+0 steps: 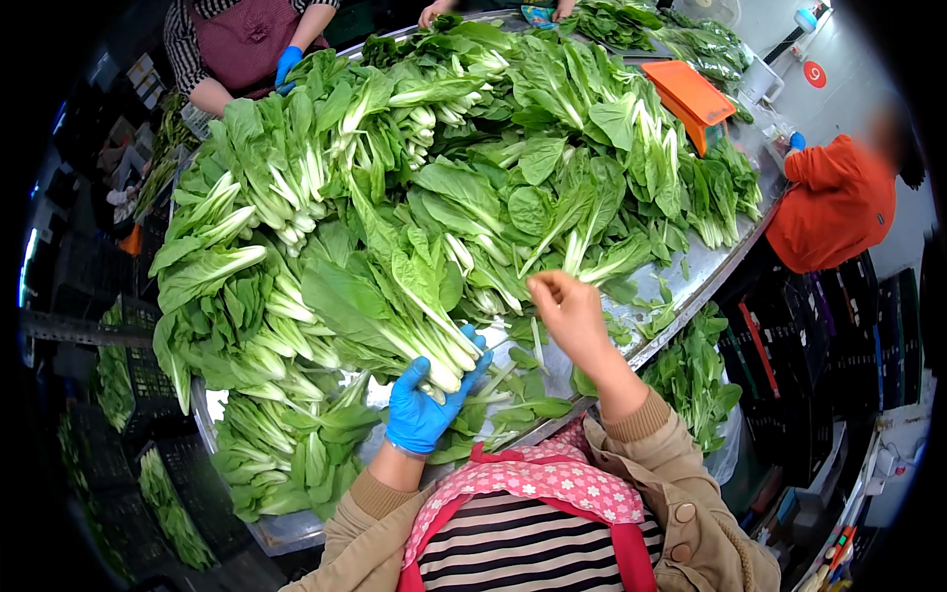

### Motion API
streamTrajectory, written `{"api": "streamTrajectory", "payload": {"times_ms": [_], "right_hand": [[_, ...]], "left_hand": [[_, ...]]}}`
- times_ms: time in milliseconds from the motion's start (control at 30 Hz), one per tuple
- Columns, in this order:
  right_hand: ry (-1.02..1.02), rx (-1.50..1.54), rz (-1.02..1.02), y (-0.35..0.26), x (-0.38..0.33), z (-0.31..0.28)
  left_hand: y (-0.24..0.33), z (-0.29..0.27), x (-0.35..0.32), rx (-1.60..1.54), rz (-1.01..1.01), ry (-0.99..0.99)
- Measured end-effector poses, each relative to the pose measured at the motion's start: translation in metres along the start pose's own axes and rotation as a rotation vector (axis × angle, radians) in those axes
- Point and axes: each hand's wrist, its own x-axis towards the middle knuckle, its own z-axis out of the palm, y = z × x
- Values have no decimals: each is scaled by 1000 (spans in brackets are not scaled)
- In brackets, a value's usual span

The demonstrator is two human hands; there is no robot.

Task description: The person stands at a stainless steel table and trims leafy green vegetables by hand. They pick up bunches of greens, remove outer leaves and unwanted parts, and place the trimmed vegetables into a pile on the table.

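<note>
My left hand (429, 407), in a blue glove, is closed around the pale stem ends of a bunch of leafy greens (434, 331). The leaves of that bunch point away from me over the pile. Just right of it, my bare right hand (574, 316) hovers above the table edge with its fingers curled together in a pinch; whether anything small is between them I cannot make out. Loose leaves and cut stems (518, 400) lie on the metal table (691, 286) beneath and between my hands.
A large heap of leafy greens (473, 187) covers most of the table. An orange scale (686, 94) stands at the far right. One person (834, 202) in orange is at the right; another (247, 39) works at the far left. Crates (848, 335) and a bag of greens (691, 380) flank the table.
</note>
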Motion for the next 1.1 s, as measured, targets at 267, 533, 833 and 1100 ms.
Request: {"api": "streamTrajectory", "payload": {"times_ms": [267, 533, 833, 1100], "right_hand": [[204, 277, 215, 46, 29, 25], [-87, 836, 230, 21, -9, 8], [-68, 306, -201, -40, -47, 16], [-101, -171, -565, -48, -60, 44]], "left_hand": [[6, -9, -6, 81, 43, -76], [-1, -5, -6, 92, 33, -36], [-11, -16, -2, 95, 74, 132], [-14, -39, -4, 58, 38, 274]]}}
